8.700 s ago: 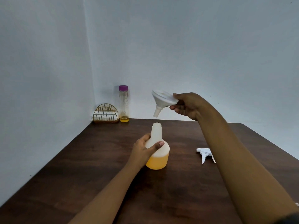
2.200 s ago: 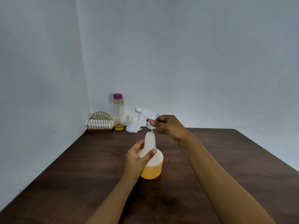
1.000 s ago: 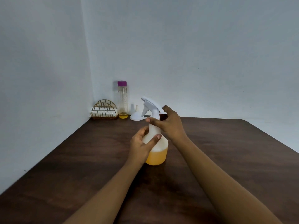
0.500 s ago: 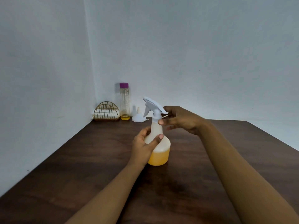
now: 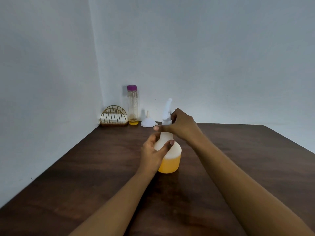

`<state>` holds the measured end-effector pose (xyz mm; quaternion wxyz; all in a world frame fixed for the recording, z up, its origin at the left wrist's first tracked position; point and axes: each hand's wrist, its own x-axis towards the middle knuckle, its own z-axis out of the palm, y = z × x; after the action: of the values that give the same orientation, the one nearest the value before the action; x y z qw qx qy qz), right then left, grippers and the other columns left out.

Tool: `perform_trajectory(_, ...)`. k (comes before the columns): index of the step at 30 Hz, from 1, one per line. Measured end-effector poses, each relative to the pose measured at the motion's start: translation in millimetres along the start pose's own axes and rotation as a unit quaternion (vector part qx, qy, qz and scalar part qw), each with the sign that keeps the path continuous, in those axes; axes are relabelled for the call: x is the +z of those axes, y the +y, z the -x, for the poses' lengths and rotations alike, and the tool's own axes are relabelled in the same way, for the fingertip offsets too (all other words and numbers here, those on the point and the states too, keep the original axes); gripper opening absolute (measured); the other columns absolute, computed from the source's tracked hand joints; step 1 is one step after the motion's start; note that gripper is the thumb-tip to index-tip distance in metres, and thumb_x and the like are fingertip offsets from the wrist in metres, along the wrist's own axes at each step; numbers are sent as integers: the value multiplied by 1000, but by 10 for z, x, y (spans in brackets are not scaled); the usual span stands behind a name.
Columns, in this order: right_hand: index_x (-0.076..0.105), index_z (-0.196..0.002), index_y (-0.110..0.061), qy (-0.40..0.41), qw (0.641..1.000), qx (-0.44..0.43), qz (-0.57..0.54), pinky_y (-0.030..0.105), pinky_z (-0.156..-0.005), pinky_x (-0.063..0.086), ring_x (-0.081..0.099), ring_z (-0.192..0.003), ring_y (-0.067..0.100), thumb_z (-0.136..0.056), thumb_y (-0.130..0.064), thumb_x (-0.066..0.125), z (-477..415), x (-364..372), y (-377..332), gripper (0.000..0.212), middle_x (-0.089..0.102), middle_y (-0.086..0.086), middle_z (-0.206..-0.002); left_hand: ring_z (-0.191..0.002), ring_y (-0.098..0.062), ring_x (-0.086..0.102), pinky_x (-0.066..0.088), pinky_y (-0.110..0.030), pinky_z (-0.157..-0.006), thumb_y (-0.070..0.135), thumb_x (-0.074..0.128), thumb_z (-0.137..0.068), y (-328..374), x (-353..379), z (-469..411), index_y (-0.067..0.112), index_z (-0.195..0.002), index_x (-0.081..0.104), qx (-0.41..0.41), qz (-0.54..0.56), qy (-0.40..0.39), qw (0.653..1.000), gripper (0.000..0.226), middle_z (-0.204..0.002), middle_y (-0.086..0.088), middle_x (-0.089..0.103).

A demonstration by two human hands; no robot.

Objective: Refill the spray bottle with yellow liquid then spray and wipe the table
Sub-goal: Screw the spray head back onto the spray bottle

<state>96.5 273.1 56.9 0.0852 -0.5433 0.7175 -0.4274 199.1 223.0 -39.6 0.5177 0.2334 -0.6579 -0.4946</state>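
right hand: fingers curled round the collar of the spray head, gripping it where it meets the bottle's neck.
left hand: wrapped round the shoulder of the spray bottle, just below the right hand, thumb across the front.
bottle's place: upright on the table, directly beneath the right hand, with yellow liquid in its lower part.
long axis: vertical, running from base through neck and collar, so it passes through both grips. the nozzle rises up and away from the right hand.
nearer hand: both touch it, but only the right is on the part that turns.
step, by my judgement: screwing the head on. refill looks finished, spraying and wiping not yet begun.
coming move needs: a twist about that upright axis while the left hand holds the body steady. a tilted collar could cross-thread.
beyond both hands, to their left: funnel, clear bottle, wire holder.
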Motion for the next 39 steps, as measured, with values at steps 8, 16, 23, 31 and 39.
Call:
perform_trajectory(8, 66, -113, -25, -269, 936, 33, -223, 38, -94, 45, 60, -111, 7, -73, -35, 70, -138, -556, 349, 41, 68, -6, -116, -94, -8, 66, 54, -22, -73, 25, 76, -78, 18, -3, 7, 38, -98, 62, -9, 19, -2, 1000, 28, -101, 10, 69)
perform_trajectory(16, 65, -111, -18, -288, 891, 24, -349, 29, -83, 50, 61, -103, 15, -78, -24, 64, -164, -234, 503, 34, 66, 2, -109, -92, -11, 69, 55, -24, -71, 24, 76, -75, 4, -16, 1, 30, -104, 64, -23, 57, -15, 998, 32, -101, 4, 72)
perform_trajectory(23, 56, -76, -19, -127, 966, -8, -226, 32, -74, 50, 63, -89, 15, -68, -23, 81, -117, -139, 304, 26, 66, -1, -89, -93, -8, 68, 55, -21, -70, 26, 75, -77, -22, -20, -17, 30, -107, 63, -26, 53, -12, 998, 33, -105, 5, 70)
perform_trajectory(31, 65, -106, -24, -235, 958, 42, -156, 32, -81, 50, 62, -102, 7, -73, -31, 77, -105, -484, 240, 35, 70, -8, -105, -89, -6, 68, 54, -20, -67, 30, 78, -72, -18, -53, -25, 33, -103, 63, -42, 58, -34, 997, 34, -99, 9, 71)
perform_trajectory(39, 68, -108, -26, -257, 929, 29, -264, 30, -85, 48, 60, -108, 8, -84, -21, 66, -108, -291, 360, 24, 69, -8, -112, -95, -19, 70, 56, -30, -71, 33, 79, -65, -28, -161, -43, 27, -111, 62, -107, 67, -108, 986, 49, -105, 1, 72)
